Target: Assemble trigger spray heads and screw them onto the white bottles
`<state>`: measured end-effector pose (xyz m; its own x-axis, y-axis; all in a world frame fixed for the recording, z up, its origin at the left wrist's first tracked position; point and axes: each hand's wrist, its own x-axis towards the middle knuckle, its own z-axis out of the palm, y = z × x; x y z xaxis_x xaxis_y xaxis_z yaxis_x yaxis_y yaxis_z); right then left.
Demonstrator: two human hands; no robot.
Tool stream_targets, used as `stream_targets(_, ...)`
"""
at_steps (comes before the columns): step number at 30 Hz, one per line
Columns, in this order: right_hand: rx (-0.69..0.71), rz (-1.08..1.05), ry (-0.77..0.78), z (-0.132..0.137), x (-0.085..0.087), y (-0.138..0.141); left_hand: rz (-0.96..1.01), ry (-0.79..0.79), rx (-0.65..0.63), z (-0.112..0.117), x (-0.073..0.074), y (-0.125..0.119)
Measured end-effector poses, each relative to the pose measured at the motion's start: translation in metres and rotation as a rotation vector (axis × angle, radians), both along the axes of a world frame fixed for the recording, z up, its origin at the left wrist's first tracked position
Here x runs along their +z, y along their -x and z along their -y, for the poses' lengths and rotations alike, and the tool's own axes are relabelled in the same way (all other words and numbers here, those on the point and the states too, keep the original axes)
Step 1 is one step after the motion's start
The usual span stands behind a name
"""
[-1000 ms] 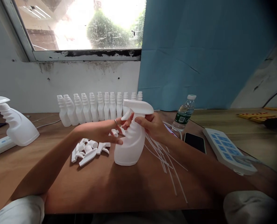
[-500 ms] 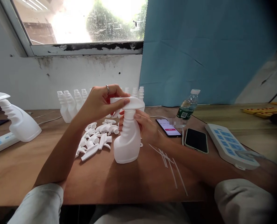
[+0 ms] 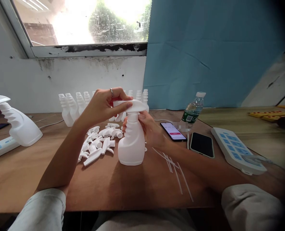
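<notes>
A white spray bottle stands almost upright before me, with a white trigger spray head on its neck. My left hand, a ring on one finger, pinches the spray head from the left between thumb and fingers. Around the back of the neck wraps my right hand, its thumb by the collar and fingertips showing on the left side. Loose white trigger heads lie in a pile left of the bottle. Several thin white dip tubes are scattered to the right.
Open-necked white bottles line the back by the wall. At left, a fitted spray bottle stands by a power strip. Rightward are a lit phone, a dark phone, a water bottle and another power strip.
The bottle has straightened a little and its base has shifted slightly away from me. My right thumb has moved up by the collar. The left hand keeps its hold on the spray head.
</notes>
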<state>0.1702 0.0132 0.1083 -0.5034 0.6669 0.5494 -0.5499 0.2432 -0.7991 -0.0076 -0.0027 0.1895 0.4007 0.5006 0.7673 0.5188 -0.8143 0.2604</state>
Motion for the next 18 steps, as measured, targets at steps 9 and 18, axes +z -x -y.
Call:
stream_targets(9, -0.033, 0.034, -0.004, -0.0003, -0.0016, -0.0007, -0.039, 0.006, 0.011, -0.0006, 0.0007, 0.0013)
stream_targets(18, -0.012, 0.036, 0.026, -0.0029, -0.0020, -0.0006, -0.047, 0.034, -0.025, -0.0042, 0.0008, 0.0030)
